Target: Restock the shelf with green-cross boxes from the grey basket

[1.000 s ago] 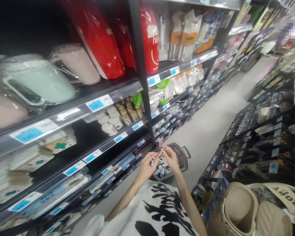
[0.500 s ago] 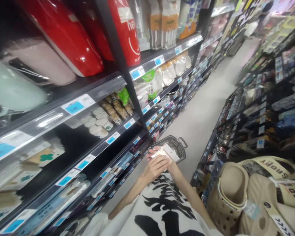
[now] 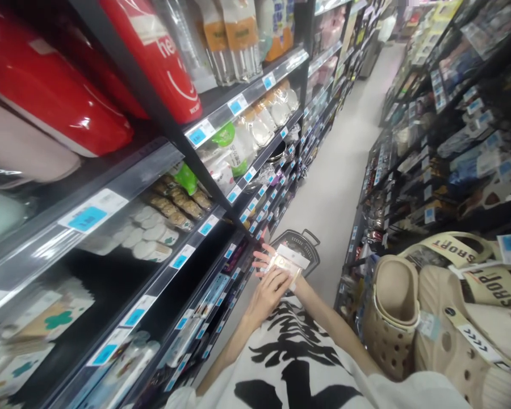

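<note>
A small clear packet with a white header card (image 3: 293, 257) lies across my right palm and wrist, above a dark shopping basket (image 3: 313, 241). My left hand (image 3: 272, 291) reaches over from the left, its fingers bent onto the packet and pressing or gripping it. Beneath is my right hand (image 3: 263, 258), turned palm up with its fingers spread apart and pointing left. The packet and my left fingers cover most of that palm. What the packet contains is too small to make out.
A dark shelf rack (image 3: 208, 128) with blue price tags runs along the left, holding red bottles (image 3: 164, 57) and bagged goods. Beige clogs (image 3: 394, 312) and more stocked racks stand close on the right. A pale floor aisle (image 3: 327, 170) runs between them.
The view has shifted, so the shelves appear further left. My right fingers have spread wider, and more of the packet and its header card now shows. My left hand remains on the packet.
</note>
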{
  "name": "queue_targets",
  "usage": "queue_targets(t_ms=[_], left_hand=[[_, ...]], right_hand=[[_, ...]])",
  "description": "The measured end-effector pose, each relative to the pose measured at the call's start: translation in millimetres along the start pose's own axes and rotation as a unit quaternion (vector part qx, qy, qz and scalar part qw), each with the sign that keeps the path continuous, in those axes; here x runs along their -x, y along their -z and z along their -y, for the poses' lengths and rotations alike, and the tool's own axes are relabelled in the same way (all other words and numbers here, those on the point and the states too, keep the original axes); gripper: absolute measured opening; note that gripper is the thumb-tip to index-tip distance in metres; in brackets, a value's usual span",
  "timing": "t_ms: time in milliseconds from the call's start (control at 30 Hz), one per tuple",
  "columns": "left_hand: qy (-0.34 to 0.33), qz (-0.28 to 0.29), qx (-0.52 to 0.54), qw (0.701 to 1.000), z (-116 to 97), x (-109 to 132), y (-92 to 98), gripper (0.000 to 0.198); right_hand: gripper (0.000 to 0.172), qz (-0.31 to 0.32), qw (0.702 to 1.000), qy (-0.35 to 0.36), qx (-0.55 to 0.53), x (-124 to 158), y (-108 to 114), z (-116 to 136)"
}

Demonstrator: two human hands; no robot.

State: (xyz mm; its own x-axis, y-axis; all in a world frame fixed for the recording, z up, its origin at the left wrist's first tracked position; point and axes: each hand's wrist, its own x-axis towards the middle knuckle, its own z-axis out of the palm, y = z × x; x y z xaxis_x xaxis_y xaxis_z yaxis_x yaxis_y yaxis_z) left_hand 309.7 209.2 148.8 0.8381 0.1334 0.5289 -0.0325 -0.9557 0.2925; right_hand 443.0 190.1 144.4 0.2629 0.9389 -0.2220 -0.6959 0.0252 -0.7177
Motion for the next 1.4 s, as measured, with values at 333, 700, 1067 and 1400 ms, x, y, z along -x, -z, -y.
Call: queue_targets(t_ms=[333,700,1067,1400], left_hand=[[0.049,-0.025,-0.05,0.997,-7.4,2.6,8.9,0.064],[0.075,-0.062,-0.013,0.995,-7.0,6.2,8.7,0.059],[0.487,-0.405,0.249,0.733,8.7,10.6,-1.3,0.028],[0.562,-0.418,0.398,0.593,22.3,25.6,-8.3,0.045]], right_hand=[[0.054,0.094,0.972,-0.172,-0.126,-7.0,-6.8,13.9],[0.057,0.144,0.962,-0.178,-0.146,-13.8,-2.5,3.5],[0.041,0.167,0.973,-0.126,-0.097,-9.4,10.2,-8.6],[0.045,0.101,0.989,-0.099,0.043,-17.1,14.6,-32.4]])
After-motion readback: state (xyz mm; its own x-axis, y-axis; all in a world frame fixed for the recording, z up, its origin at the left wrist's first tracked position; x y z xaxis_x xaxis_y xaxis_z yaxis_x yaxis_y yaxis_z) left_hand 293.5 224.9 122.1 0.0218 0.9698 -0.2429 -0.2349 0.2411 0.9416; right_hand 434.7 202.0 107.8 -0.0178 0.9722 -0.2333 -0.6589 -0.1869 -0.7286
